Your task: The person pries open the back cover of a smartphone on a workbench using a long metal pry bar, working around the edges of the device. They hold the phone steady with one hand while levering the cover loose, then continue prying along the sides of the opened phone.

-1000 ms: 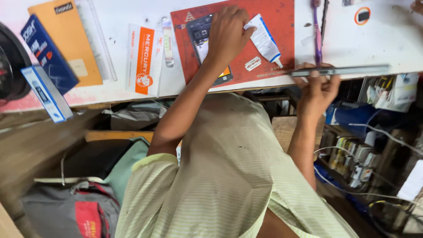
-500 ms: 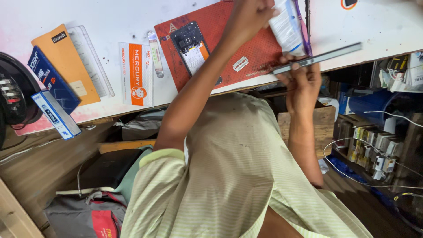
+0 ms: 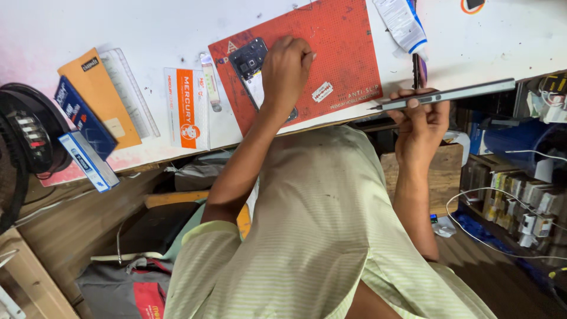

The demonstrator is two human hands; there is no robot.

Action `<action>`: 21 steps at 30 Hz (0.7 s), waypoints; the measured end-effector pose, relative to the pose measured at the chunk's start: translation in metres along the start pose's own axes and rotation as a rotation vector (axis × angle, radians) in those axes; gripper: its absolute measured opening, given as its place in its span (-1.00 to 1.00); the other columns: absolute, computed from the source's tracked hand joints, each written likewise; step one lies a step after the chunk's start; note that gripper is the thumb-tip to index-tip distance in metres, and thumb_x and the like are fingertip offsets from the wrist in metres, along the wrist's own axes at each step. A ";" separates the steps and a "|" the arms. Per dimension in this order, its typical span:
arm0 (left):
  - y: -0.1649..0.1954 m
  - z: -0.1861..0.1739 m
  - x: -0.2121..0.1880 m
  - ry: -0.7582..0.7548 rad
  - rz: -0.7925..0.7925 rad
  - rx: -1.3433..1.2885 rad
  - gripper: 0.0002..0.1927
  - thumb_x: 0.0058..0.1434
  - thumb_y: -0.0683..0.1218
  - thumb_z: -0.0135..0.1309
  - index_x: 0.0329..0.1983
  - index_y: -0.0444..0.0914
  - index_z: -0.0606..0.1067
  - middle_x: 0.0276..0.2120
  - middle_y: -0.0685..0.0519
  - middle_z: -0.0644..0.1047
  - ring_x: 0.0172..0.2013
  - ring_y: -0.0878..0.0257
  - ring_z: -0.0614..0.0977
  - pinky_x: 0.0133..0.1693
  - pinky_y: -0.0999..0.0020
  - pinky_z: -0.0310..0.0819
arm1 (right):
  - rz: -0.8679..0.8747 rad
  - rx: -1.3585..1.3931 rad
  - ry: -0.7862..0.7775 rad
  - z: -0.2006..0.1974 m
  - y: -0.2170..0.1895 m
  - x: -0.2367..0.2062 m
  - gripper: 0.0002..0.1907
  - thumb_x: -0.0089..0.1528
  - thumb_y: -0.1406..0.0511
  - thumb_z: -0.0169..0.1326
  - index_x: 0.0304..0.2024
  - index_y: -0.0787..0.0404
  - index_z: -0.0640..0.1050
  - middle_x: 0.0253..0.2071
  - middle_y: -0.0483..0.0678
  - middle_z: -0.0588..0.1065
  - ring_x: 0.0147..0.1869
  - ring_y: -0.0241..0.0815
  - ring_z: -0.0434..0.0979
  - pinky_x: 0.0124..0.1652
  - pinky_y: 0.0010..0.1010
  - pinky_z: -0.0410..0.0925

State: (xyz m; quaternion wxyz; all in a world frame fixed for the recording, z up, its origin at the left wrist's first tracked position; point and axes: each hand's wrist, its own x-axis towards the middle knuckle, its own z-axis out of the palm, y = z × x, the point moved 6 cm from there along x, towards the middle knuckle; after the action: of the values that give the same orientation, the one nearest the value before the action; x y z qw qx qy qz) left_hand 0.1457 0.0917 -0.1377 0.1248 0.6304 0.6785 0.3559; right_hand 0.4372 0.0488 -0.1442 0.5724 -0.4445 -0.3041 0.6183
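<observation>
At the far left a black fan [image 3: 23, 139] hangs over the bench edge, with a blue box [image 3: 88, 160] just beside it, lying aslant. Next come an orange booklet [image 3: 97, 94], a clear ruler [image 3: 129, 91] against its right side, and a white-and-orange packet [image 3: 187, 108].

On the red mat [image 3: 342, 53] lies the opened phone [image 3: 251, 62], back up, its long axis running from the mat's upper left corner down toward the bench's near edge. The left hand [image 3: 286, 74] rests on the phone's lower half, fingers curled together and pressing down on it; whether it pinches a small tool cannot be told. A razor blade [image 3: 322, 91] lies on the mat just right of that hand, apart from it.

A white tube [image 3: 403, 22] with a blue cap lies at the mat's upper right corner. Below it the right hand [image 3: 420, 121] is clamped on a slim grey panel [image 3: 446, 94], seen edge-on at the bench's near edge. Its long axis runs nearly level, rising slightly to the right, and the thumb lies over its top edge.

Right of that, under the bench, sit white wires [image 3: 508, 221] and small boxes [image 3: 520, 204].
</observation>
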 end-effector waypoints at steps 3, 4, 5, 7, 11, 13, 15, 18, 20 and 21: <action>-0.002 0.011 -0.005 0.055 0.030 0.029 -0.88 0.13 -0.16 0.20 -0.41 -0.27 0.49 -0.40 -0.07 0.49 -0.28 -0.06 0.55 -0.23 0.01 0.41 | -0.005 0.000 -0.041 0.001 0.001 0.002 -0.78 0.45 0.43 0.10 0.12 0.28 0.41 0.03 0.11 0.55 0.11 -0.05 0.63 0.03 -0.23 0.61; -0.006 0.016 -0.006 0.037 0.045 0.088 -0.91 0.11 -0.19 0.18 -0.43 -0.28 0.48 -0.42 -0.09 0.48 -0.29 -0.07 0.55 -0.24 -0.01 0.40 | 0.003 -0.050 -0.024 -0.001 0.005 0.002 -0.78 0.44 0.42 0.09 0.12 0.28 0.41 0.00 0.09 0.55 0.08 -0.06 0.64 0.00 -0.25 0.61; -0.010 0.019 -0.006 0.019 0.073 0.131 -0.93 0.08 -0.22 0.15 -0.45 -0.28 0.48 -0.43 -0.11 0.47 -0.30 -0.09 0.54 -0.24 -0.02 0.39 | -0.005 -0.106 0.004 -0.004 0.008 0.003 -0.78 0.43 0.41 0.08 0.11 0.27 0.42 -0.03 0.08 0.56 0.04 -0.08 0.64 -0.04 -0.27 0.61; -0.009 0.029 0.002 -0.013 0.168 0.181 -0.95 -0.04 -0.23 0.09 -0.51 -0.28 0.45 -0.48 -0.16 0.45 -0.34 -0.13 0.53 -0.29 -0.07 0.35 | -0.015 -0.214 0.045 -0.014 0.007 0.004 -0.77 0.38 0.39 0.07 0.09 0.27 0.44 -0.09 0.00 0.54 -0.06 -0.16 0.62 -0.11 -0.33 0.59; -0.004 0.023 0.017 -0.231 0.123 0.098 -0.91 0.04 -0.22 0.20 -0.46 -0.29 0.50 -0.38 -0.16 0.53 -0.29 -0.17 0.56 -0.25 -0.07 0.45 | 0.013 -0.180 0.043 -0.018 0.009 0.012 -0.67 0.33 0.46 0.04 0.15 0.25 0.44 -0.17 0.02 0.52 -0.11 -0.11 0.62 -0.14 -0.32 0.52; 0.003 0.009 0.018 -0.304 0.106 0.074 -0.89 0.08 -0.23 0.23 -0.42 -0.29 0.50 -0.37 -0.11 0.55 -0.28 -0.09 0.58 -0.26 0.04 0.47 | 0.067 -0.049 -0.036 -0.010 0.008 0.000 -0.75 0.32 0.48 0.01 0.07 0.29 0.43 -0.03 0.05 0.58 0.05 -0.08 0.66 -0.03 -0.29 0.57; 0.002 -0.002 0.008 -0.322 -0.045 -0.124 -0.87 0.14 -0.26 0.22 -0.29 -0.31 0.48 -0.35 -0.08 0.57 -0.34 0.06 0.62 -0.27 0.19 0.50 | 0.084 -0.076 -0.052 -0.004 0.006 -0.001 -0.75 0.34 0.48 0.02 0.08 0.30 0.43 0.00 0.06 0.58 0.08 -0.06 0.66 -0.03 -0.30 0.56; 0.010 -0.005 -0.020 -0.299 -0.255 -0.611 -0.82 0.19 -0.34 0.18 -0.19 -0.30 0.47 -0.28 0.00 0.58 -0.27 0.28 0.62 -0.22 0.40 0.50 | 0.063 -0.093 -0.058 0.003 0.001 0.000 -0.76 0.34 0.48 0.03 0.07 0.30 0.43 -0.01 0.06 0.58 0.05 -0.07 0.65 -0.07 -0.31 0.55; 0.019 0.000 -0.028 -0.254 -0.353 -0.848 -0.80 0.21 -0.37 0.17 -0.17 -0.29 0.46 -0.25 0.03 0.59 -0.24 0.35 0.62 -0.21 0.48 0.49 | 0.009 -0.081 -0.089 0.008 -0.008 0.007 -0.77 0.35 0.49 0.02 0.07 0.31 0.43 0.00 0.07 0.59 0.08 -0.09 0.65 -0.05 -0.34 0.54; 0.024 0.002 -0.040 -0.224 -0.388 -0.895 -0.81 0.22 -0.37 0.18 -0.18 -0.29 0.47 -0.24 0.03 0.61 -0.25 0.35 0.62 -0.22 0.48 0.49 | -0.013 -0.081 -0.105 0.012 -0.010 0.005 -0.77 0.36 0.49 0.02 0.08 0.31 0.43 0.00 0.07 0.59 0.09 -0.10 0.65 -0.04 -0.35 0.54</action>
State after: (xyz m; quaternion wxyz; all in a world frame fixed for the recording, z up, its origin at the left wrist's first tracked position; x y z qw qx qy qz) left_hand 0.1721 0.0533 -0.1353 0.5191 0.4116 0.5466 0.5122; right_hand 0.4314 0.0569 -0.1317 0.5412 -0.4323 -0.3611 0.6243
